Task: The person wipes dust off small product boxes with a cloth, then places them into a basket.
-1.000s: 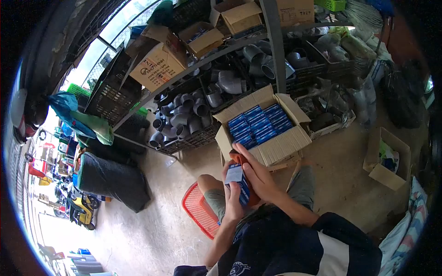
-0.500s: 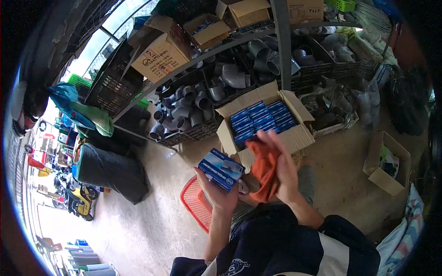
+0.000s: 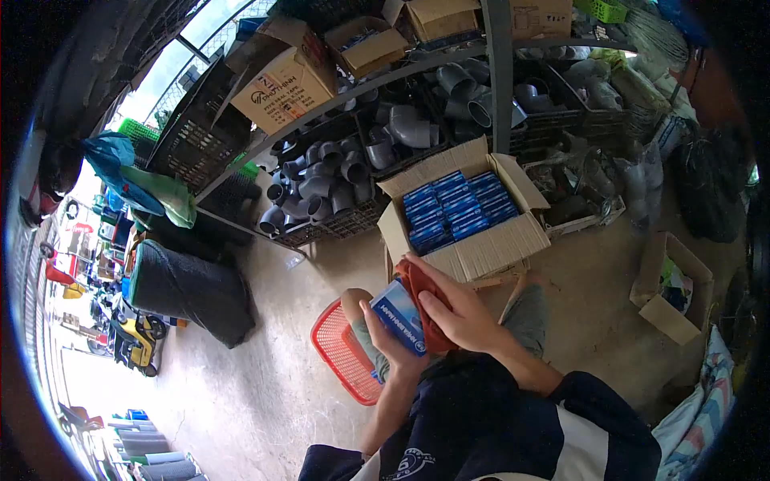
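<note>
A small blue printed carton (image 3: 396, 318) rests in my left hand (image 3: 393, 346), which is closed around its lower side. My right hand (image 3: 459, 314) presses an orange-red cloth (image 3: 421, 293) against the carton's right side, its fingers wrapped over the fabric. Beyond my hands stands an open cardboard box (image 3: 473, 255) packed with several rows of similar blue cartons (image 3: 453, 204). Below my left hand, a red plastic basket (image 3: 327, 337) sits beside my leg, with a bit of blue showing inside it.
Crates of grey pipe elbows (image 3: 321, 188) fill the shelf behind the box, under a metal post (image 3: 499, 88). At right lies a smaller open carton (image 3: 670, 317) on the floor. A dark mesh roll (image 3: 192, 293) stands at left, near a yellow machine (image 3: 138, 341).
My right hand has brought the cloth left onto the blue carton. The carton has turned more upright in my left hand and moved slightly down.
</note>
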Available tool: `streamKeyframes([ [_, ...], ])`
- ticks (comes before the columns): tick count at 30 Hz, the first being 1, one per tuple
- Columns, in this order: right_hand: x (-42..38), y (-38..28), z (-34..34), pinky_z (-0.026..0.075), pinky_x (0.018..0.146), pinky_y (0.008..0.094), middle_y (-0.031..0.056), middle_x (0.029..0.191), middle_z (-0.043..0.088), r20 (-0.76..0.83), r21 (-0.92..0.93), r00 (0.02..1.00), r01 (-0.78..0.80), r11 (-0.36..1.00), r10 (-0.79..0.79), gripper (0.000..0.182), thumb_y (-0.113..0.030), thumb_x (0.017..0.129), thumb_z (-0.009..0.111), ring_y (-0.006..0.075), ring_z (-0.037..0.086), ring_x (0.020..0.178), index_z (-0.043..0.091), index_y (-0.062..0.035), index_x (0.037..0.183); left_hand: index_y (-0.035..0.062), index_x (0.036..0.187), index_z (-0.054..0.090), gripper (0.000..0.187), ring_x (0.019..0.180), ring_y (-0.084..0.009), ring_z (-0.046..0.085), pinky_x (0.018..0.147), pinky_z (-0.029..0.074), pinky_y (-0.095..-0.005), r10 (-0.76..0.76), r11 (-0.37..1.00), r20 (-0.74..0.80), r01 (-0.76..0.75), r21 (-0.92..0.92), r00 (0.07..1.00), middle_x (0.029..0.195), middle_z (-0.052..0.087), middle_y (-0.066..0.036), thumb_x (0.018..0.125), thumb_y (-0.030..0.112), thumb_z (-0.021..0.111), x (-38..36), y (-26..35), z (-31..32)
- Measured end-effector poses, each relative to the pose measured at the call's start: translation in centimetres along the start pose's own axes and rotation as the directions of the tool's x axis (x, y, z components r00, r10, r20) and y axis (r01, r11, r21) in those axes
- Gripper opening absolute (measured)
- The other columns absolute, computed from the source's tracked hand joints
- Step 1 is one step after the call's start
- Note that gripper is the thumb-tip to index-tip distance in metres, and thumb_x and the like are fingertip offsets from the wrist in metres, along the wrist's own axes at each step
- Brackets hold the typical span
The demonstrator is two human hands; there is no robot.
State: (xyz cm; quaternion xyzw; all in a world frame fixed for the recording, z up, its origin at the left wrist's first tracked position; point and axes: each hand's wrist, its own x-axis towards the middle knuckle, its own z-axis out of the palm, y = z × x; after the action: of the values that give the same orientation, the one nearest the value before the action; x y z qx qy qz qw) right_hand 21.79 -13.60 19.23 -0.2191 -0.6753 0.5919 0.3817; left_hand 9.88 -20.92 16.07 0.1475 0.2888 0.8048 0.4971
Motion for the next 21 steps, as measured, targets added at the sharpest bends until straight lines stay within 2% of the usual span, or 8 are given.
streamKeyframes([
  [1, -0.1, 0.3, -0.3, 0.045, 0.104, 0.035, 0.0194, 0.138, 0.055, -0.002, -0.003, 1.0, -0.023, 1.0, 0.023, 0.05, -0.017, 0.103, 0.048, 0.0245, 0.058, 0.123, 0.038, -0.0054, 0.15, 0.0067, 0.118, 0.057, 0.06, 0.092, -0.0225, 0.067, 0.082, 0.056, -0.0338, -0.017, 1.0, -0.082, 0.016, -0.007, 0.996, 0.106, 0.067, -0.013, 0.102, 0.059, 0.033, 0.0, -0.2, 0.1],
  [4, -0.2, 0.8, -2.1, 0.048, 0.099, 0.0317, 0.0144, 0.13, 0.061, 0.077, 0.597, 0.958, -0.267, 0.756, 0.277, 0.045, -0.018, 0.105, 0.044, 0.0192, 0.061, 0.116, 0.041, -0.0056, 0.148, 0.004, 0.124, 0.056, 0.067, 0.109, -0.0267, 0.062, 0.097, 0.051, -0.0417, 0.047, 0.999, -0.194, -0.051, -0.017, 0.98, 0.117, 0.064, -0.016, 0.099, 0.063, 0.036, 1.1, 0.1, 0.0],
  [8, -0.2, -0.8, -1.0, 0.046, 0.101, 0.0301, 0.0084, 0.135, 0.058, -0.158, 0.668, 0.961, -0.064, 0.741, 0.226, 0.045, -0.022, 0.108, 0.038, 0.0163, 0.059, 0.116, 0.035, -0.0071, 0.151, 0.0003, 0.135, 0.047, 0.073, 0.12, -0.0324, 0.058, 0.101, 0.049, -0.0451, 0.037, 0.991, -0.2, -0.062, -0.122, 0.979, 0.125, 0.06, -0.018, 0.099, 0.063, 0.037, 3.2, 2.5, 2.5],
  [11, 0.6, 0.2, 2.7, 0.045, 0.103, 0.0326, 0.0084, 0.138, 0.055, -0.229, 0.715, 0.932, -0.034, 0.698, 0.281, 0.047, -0.025, 0.109, 0.038, 0.0172, 0.057, 0.119, 0.032, -0.0084, 0.153, 0.0069, 0.143, 0.039, 0.072, 0.122, -0.0318, 0.056, 0.104, 0.046, -0.0447, 0.276, 0.952, -0.089, -0.26, 0.163, 0.957, 0.133, 0.055, -0.018, 0.098, 0.064, 0.041, 2.9, 0.7, 2.1],
  [14, 0.6, -0.4, 1.8, 0.046, 0.103, 0.0349, 0.0077, 0.136, 0.056, 0.002, 0.903, 0.904, -0.185, 0.388, 0.427, 0.046, -0.028, 0.108, 0.041, 0.0199, 0.057, 0.12, 0.038, -0.0092, 0.149, 0.0081, 0.147, 0.028, 0.092, 0.124, -0.0328, 0.053, 0.1, 0.049, -0.0434, 0.511, 0.624, 0.252, -0.556, 0.549, 0.822, 0.139, 0.044, -0.021, 0.087, 0.07, 0.058, 3.0, 0.5, 2.5],
  [16, 0.1, -0.4, 0.7, 0.046, 0.103, 0.0352, 0.0067, 0.134, 0.058, 0.165, 0.937, 0.887, -0.277, 0.212, 0.432, 0.044, -0.029, 0.107, 0.043, 0.0202, 0.058, 0.118, 0.041, -0.0092, 0.146, 0.0078, 0.147, 0.026, 0.102, 0.124, -0.0342, 0.052, 0.099, 0.048, -0.0429, 0.519, 0.407, 0.45, -0.673, 0.617, 0.727, 0.139, 0.04, -0.021, 0.08, 0.073, 0.065, 3.5, 1.0, 2.1],
  [20, -1.0, -0.3, 0.4, 0.047, 0.102, 0.0373, 0.0068, 0.133, 0.059, 0.29, 0.871, 0.849, -0.425, 0.245, 0.442, 0.045, -0.033, 0.105, 0.047, 0.0192, 0.06, 0.116, 0.045, -0.0089, 0.143, 0.0075, 0.15, 0.025, 0.097, 0.115, -0.0296, 0.058, 0.093, 0.052, -0.0406, 0.755, 0.189, 0.321, -0.659, 0.728, 0.572, 0.136, 0.045, -0.018, 0.085, 0.069, 0.061, 7.1, 2.0, -0.4],
  [21, -1.2, -0.4, 0.5, 0.048, 0.102, 0.0383, 0.0074, 0.133, 0.058, 0.303, 0.839, 0.83, -0.466, 0.283, 0.469, 0.046, -0.034, 0.105, 0.048, 0.0188, 0.06, 0.116, 0.045, -0.0088, 0.143, 0.0083, 0.152, 0.024, 0.096, 0.114, -0.0279, 0.058, 0.092, 0.052, -0.0392, 0.739, 0.341, 0.229, -0.645, 0.683, 0.633, 0.133, 0.047, -0.018, 0.086, 0.068, 0.061, 7.3, 2.5, 0.6],
])
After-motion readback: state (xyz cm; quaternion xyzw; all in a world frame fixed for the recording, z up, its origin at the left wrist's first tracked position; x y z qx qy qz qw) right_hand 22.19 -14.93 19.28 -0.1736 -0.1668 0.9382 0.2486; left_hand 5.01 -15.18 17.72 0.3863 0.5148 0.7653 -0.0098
